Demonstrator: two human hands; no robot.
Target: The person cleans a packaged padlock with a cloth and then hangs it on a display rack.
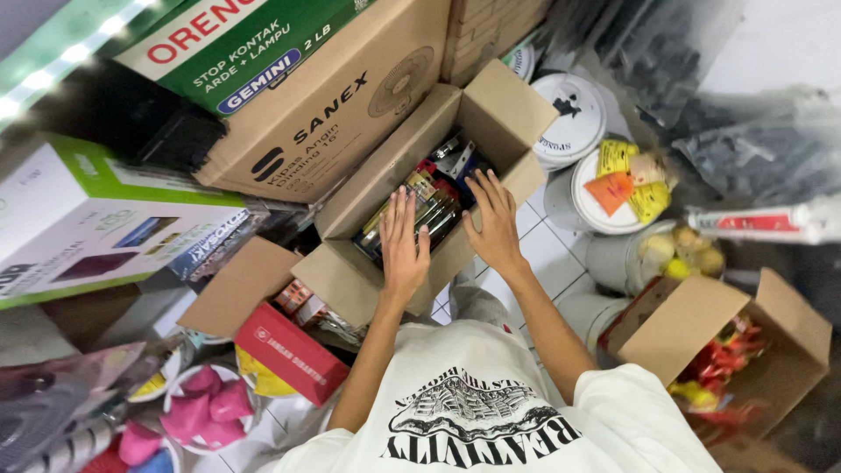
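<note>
Nearest the person, both hands rest palm-down with fingers spread, gripping nothing: the left hand (404, 248) lies on the near rim of the open cardboard box (508, 118), and the right hand (493, 226) lies beside it, slightly farther along the same rim. Just beyond the fingertips, inside the box, the dark packaged items (419, 210) sit in a row whose long axis follows the box, slanting away to the right. The left hand's fingertips reach over the near end of that row, so it is the nearer one, while the right hand's fingertips point at the middle of the row.
</note>
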